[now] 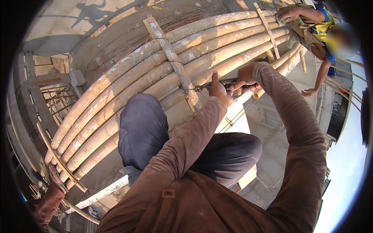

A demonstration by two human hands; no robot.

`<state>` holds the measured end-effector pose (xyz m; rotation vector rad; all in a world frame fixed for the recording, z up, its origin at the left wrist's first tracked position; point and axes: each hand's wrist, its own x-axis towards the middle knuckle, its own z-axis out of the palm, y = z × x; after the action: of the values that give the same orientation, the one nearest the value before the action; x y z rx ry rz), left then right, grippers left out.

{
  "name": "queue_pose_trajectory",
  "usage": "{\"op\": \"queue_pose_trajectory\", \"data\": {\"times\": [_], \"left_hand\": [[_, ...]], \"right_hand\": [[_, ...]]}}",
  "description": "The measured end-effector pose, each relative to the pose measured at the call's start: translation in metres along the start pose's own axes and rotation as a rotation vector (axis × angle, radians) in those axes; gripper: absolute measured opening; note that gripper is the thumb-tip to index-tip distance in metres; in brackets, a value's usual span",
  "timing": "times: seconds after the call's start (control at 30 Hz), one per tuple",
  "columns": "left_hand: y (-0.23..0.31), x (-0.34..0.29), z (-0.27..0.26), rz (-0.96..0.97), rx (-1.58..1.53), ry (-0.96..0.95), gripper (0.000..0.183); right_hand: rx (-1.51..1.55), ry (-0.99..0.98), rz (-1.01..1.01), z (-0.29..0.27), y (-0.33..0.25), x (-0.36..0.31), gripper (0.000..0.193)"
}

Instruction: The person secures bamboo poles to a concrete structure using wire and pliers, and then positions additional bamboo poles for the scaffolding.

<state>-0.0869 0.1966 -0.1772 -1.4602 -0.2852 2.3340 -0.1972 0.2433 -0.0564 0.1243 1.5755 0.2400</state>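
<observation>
I squat over a platform of several long bamboo poles (149,64) laid side by side. A flat wooden crosspiece (171,56) lies over them, bound with thin dark wire (184,89). At its near end is the jaw of a dark metal plier-like tool (205,86), by a wire tie. My left hand (220,92) is closed around the tool's middle, thumb stretched up along it. Close on its right, my right hand (246,77) wraps round the handle end. The fingers hide most of the tool, so its exact kind is unclear.
Another person at the upper right rests one hand (288,14) on the pole ends; the other hand (309,92) hangs down. Someone's sandalled foot (57,179) stands at the lower left. A second crosspiece (267,29) spans the poles. Below the platform's near edge, a drop shows concrete surfaces (268,128).
</observation>
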Motion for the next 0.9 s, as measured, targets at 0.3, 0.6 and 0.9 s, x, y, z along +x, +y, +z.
{"op": "queue_pose_trajectory", "data": {"times": [0.3, 0.6, 0.9], "left_hand": [[0.021, 0.000, 0.011, -0.043, -0.055, 0.061, 0.055], [0.011, -0.026, 0.004, 0.051, 0.076, 0.061, 0.055], [-0.004, -0.039, -0.023, -0.042, 0.395, 0.020, 0.074]], "right_hand": [[-0.994, 1.343, -0.404, 0.067, 0.014, 0.007, 0.035], [-0.683, 1.046, -0.322, 0.037, 0.020, 0.019, 0.033], [0.491, -0.188, -0.012, 0.028, 0.040, 0.026, 0.054]]}}
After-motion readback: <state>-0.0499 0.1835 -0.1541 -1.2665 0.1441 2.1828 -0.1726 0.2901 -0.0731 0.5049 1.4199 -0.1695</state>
